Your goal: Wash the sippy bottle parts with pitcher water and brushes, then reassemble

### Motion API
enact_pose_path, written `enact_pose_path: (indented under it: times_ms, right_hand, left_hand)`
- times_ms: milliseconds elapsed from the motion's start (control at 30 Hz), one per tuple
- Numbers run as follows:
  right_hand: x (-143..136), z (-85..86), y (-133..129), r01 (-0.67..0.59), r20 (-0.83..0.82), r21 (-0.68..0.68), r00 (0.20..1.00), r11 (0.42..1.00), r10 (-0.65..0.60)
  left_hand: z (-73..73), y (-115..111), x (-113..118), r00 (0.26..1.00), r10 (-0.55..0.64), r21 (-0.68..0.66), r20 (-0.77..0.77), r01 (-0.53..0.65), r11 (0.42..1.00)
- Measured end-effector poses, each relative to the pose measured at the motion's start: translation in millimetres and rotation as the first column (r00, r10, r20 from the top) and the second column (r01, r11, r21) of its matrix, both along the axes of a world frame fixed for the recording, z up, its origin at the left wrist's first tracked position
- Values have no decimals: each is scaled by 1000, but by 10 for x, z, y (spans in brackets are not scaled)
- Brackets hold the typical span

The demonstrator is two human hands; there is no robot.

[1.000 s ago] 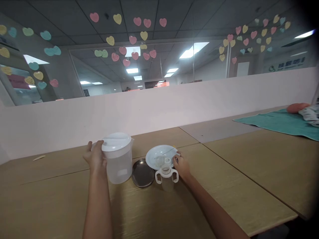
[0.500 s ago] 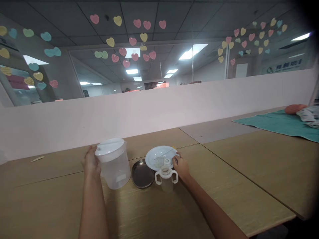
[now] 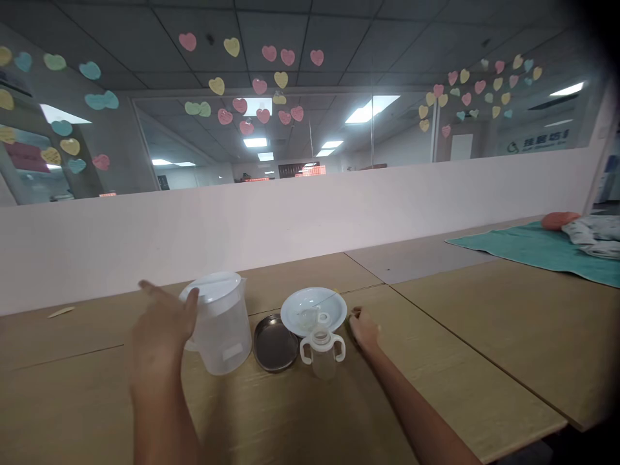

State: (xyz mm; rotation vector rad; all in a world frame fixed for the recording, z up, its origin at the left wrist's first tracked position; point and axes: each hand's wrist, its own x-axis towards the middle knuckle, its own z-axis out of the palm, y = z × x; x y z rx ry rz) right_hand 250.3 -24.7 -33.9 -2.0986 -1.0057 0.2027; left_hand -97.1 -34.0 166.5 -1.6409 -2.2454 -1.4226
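Plastic pitcher [image 3: 223,336], translucent below white lid [image 3: 217,289].

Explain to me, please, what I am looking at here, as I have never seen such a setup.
There is no machine: these are a person's bare left hand and right hand, seen by a head-worn camera looking forward and down. On the light brown table stand a translucent white plastic lidded pitcher, a dark rounded metal tray, a white shallow bowl with clear plastic pieces in it, and a clear two-handled bottle. The left hand, fingers spread, is by the pitcher; blur hides whether they touch. The right hand is curled beside the bowl; whether it holds anything is unclear.
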Motion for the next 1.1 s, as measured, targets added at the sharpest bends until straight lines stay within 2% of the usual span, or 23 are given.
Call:
enact_pose_path:
  times_ms: [33, 67, 100, 133, 200, 233, 300, 367, 400, 500, 600, 667, 933, 1100]
  right_hand:
    - [12, -19, 5, -27, 20, -15, 999, 1000, 28]
    - [13, -35, 8, -57, 44, -26, 997, 998, 59]
    - [4, -47, 8, -87, 68, -35, 994, 996, 89]
    - [-10, -56, 6, -115, 92, -43, 989, 992, 119]
    - [-47, -67, -2, -164, 131, -63, 977, 984, 171]
    - [-64, -71, -6, -182, 148, -73, 970, 981, 191]
    - [-90, -77, -14, -204, 179, -89, 960, 975, 217]
    - [-104, -79, -20, -211, 205, -101, 952, 972, 227]
    - [-107, -79, -23, -210, 215, -106, 949, 972, 228]
    - [-112, -69, -31, -212, 236, -123, 943, 970, 236]
    - [-119, -55, -37, -221, 238, -141, 939, 965, 250]
    - [-124, -49, -37, -225, 232, -150, 939, 963, 255]
    - [-147, -37, -36, -234, 227, -134, 939, 963, 259]
    - [-140, -46, -30, -245, 213, -107, 941, 964, 263]
  left_hand:
    - [39, -98, 119, 993, -110, 49, -49, 113, 992]
    - [64, -182, 263, 965, -245, 114, -91, 254, 960]
    - [68, -242, 428, 911, -389, 154, -136, 408, 900]
    - [47, -272, 606, 821, -538, 143, -192, 566, 812]
    - [-78, -231, 966, 646, -717, 27, -263, 747, 664]
    - [-181, -164, 1131, 582, -762, -75, -285, 779, 623]
    - [-439, 25, 1397, 481, -811, -315, -332, 754, 576]
    - [-717, 227, 1562, 393, -837, -475, -380, 694, 541]
    - [-843, 312, 1610, 336, -864, -537, -374, 682, 497]
    - [-1114, 467, 1662, 252, -915, -575, -315, 717, 395]
    - [-1219, 511, 1668, 211, -950, -536, -231, 787, 306]
    - [-1239, 520, 1676, 223, -954, -540, -200, 788, 297]
    - [-1237, 521, 1709, 291, -931, -543, -222, 756, 366]
    - [-1180, 546, 1692, 398, -869, -412, -295, 768, 491]
